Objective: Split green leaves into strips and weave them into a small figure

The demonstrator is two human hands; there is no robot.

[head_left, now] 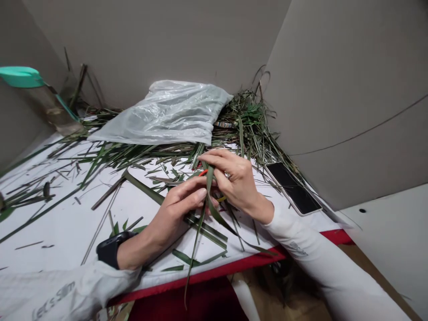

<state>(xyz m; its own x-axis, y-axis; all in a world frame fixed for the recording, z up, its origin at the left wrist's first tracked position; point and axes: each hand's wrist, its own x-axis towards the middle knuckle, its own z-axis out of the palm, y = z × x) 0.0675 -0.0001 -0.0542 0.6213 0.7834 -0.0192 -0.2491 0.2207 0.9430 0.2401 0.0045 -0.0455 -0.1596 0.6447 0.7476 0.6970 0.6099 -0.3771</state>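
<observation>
Long green leaf strips (pixel 210 185) run between my two hands above the front of the table. My left hand (pixel 182 203) is closed on the strips, its thumb pressed along them. My right hand (pixel 236 176) pinches a strip near its upper end, close to the left fingertips. From my hands one strip (pixel 219 218) curls down to the right, and a thin one (pixel 195 254) hangs over the table's front edge. A bit of orange (pixel 203 172) and a bit of yellow show between the hands; what they belong to is mostly hidden.
A white plastic bag (pixel 167 113) lies over piled leaves (pixel 247 120) at the back. The phone (pixel 294 187) rests at the right. A clear bottle with a teal lid (pixel 23 76) stands at the left. Leaf scraps (pixel 157 178) cover the white tabletop (pixel 67 232). Grey panels stand behind.
</observation>
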